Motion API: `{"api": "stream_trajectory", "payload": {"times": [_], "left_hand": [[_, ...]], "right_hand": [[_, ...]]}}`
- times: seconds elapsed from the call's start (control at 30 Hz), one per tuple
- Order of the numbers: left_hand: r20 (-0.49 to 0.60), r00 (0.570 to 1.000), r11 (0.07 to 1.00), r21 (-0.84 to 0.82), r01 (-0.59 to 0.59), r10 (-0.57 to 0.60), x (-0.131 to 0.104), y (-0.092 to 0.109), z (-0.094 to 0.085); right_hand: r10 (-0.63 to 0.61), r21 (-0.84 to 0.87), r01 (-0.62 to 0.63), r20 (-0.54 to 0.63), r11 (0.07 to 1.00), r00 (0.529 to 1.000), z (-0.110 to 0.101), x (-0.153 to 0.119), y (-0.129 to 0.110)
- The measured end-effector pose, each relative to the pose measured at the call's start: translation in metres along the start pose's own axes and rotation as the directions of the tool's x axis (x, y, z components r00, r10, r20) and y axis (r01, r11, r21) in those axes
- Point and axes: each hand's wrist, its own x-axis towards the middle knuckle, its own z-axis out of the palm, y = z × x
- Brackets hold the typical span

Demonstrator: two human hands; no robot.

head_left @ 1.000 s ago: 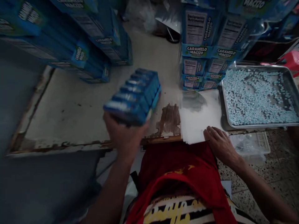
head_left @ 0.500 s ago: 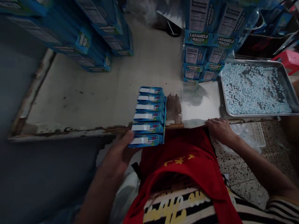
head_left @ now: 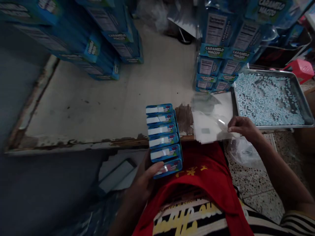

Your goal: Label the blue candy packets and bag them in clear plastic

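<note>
My left hand [head_left: 147, 178] is closed around the near end of a blue display box of candy packs [head_left: 163, 139], thumb on top. Several blue packs with white strips stand in a row in it. The box tilts over the table's front edge. My right hand [head_left: 242, 126] is closed in a pinch on the edge of a clear plastic bag [head_left: 221, 121], lifting it from a stack of white sheets and clear bags [head_left: 205, 131]. The stack lies at the table edge, its front overhanging a little.
Stacked blue candy boxes stand at the back left [head_left: 98, 59] and, wrapped in clear plastic, at the back right [head_left: 214, 62]. A metal tray [head_left: 285, 126] of small pale-blue candies sits on the right. Crumpled plastic [head_left: 244, 152] hangs below the edge.
My left hand has brought the box of packs nearer to my body and turned it slightly. My right hand has risen from the table edge and now pinches up a clear bag.
</note>
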Motion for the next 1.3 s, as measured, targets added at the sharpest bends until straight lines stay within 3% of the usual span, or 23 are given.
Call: {"api": "stream_trajectory", "payload": {"times": [0.13,0.17,0.23,0.3,0.33,0.43,0.53,0.63,0.7,0.73,0.77,0.8,0.83,0.87,0.9,0.93,0.97,1.03,1.1,1.2,1.23,1.3], "left_hand": [[0.028,0.998,0.983,-0.173,0.068,-0.064,0.002,-0.022,-0.002],[0.038,0.998,0.979,-0.192,0.066,-0.06,0.005,-0.028,-0.006],[0.057,0.997,0.979,-0.197,0.052,-0.042,0.014,-0.039,-0.014],[0.075,0.997,0.984,-0.176,0.041,-0.028,0.024,-0.05,-0.023],[0.092,0.996,0.986,-0.165,0.034,-0.019,0.029,-0.055,-0.026],[0.184,0.982,0.988,-0.153,-0.004,0.033,0.043,-0.065,-0.035],[0.27,0.96,0.987,-0.156,-0.031,0.073,0.048,-0.061,-0.048],[0.327,0.943,0.999,-0.027,-0.048,0.054,0.045,-0.031,-0.073],[0.194,0.971,0.965,0.196,-0.177,0.139,0.046,0.004,-0.089],[0.072,0.958,0.897,0.338,-0.286,0.278,0.052,0.024,-0.094],[-0.035,0.881,0.776,0.491,-0.396,0.472,0.061,0.045,-0.097],[-0.049,0.738,0.593,0.634,-0.497,0.672,0.074,0.066,-0.096],[0.057,0.587,0.362,0.737,-0.57,0.808,0.092,0.086,-0.093],[0.214,0.46,0.124,0.79,-0.601,0.862,0.112,0.103,-0.088],[0.375,0.391,-0.073,0.794,-0.603,0.841,0.133,0.117,-0.081],[0.513,0.353,-0.23,0.765,-0.601,0.783,0.155,0.127,-0.074],[0.626,0.332,-0.349,0.715,-0.605,0.706,0.174,0.134,-0.068],[0.747,0.319,-0.462,0.628,-0.626,0.583,0.205,0.138,-0.058],[0.773,0.296,-0.467,0.59,-0.659,0.561,0.223,0.134,-0.053],[0.748,0.27,-0.42,0.59,-0.69,0.606,0.227,0.123,-0.051],[0.742,0.281,-0.412,0.599,-0.687,0.609,0.224,0.12,-0.051],[0.735,0.346,-0.409,0.634,-0.657,0.583,0.214,0.115,-0.049]], "right_hand": [[-0.172,-0.079,0.163,-0.124,0.983,0.977,0.033,-0.001,-0.07],[-0.263,-0.133,0.241,-0.193,0.961,0.945,0.045,0.003,-0.089],[-0.479,-0.274,0.407,-0.302,0.872,0.824,0.073,0.019,-0.124],[-0.65,-0.417,0.524,-0.264,0.743,0.712,0.105,0.049,-0.149],[-0.694,-0.469,0.558,-0.186,0.685,0.695,0.122,0.068,-0.156],[-0.628,-0.552,0.582,0.13,0.597,0.767,0.17,0.136,-0.154],[-0.399,-0.701,0.48,0.294,0.528,0.868,0.202,0.192,-0.126],[-0.253,-0.797,0.433,0.355,0.421,0.9,0.213,0.214,-0.096],[-0.215,-0.808,0.431,0.374,0.402,0.902,0.213,0.213,-0.084],[-0.202,-0.809,0.427,0.376,0.404,0.904,0.213,0.211,-0.081],[-0.187,-0.808,0.425,0.381,0.407,0.905,0.212,0.209,-0.08],[-0.173,-0.806,0.428,0.392,0.409,0.904,0.212,0.207,-0.08],[-0.16,-0.802,0.435,0.406,0.409,0.9,0.212,0.206,-0.081],[-0.151,-0.799,0.443,0.42,0.407,0.895,0.213,0.205,-0.082],[-0.147,-0.797,0.449,0.428,0.405,0.892,0.213,0.205,-0.083],[-0.147,-0.796,0.451,0.43,0.403,0.891,0.212,0.205,-0.083],[-0.151,-0.794,0.452,0.429,0.406,0.89,0.211,0.205,-0.083],[-0.165,-0.783,0.447,0.418,0.434,0.893,0.207,0.205,-0.078],[-0.18,-0.754,0.44,0.406,0.488,0.896,0.202,0.205,-0.071],[-0.185,-0.736,0.418,0.381,0.532,0.906,0.194,0.2,-0.061],[-0.177,-0.75,0.413,0.379,0.516,0.908,0.191,0.196,-0.059],[-0.151,-0.803,0.411,0.385,0.432,0.91,0.186,0.185,-0.058]]}}
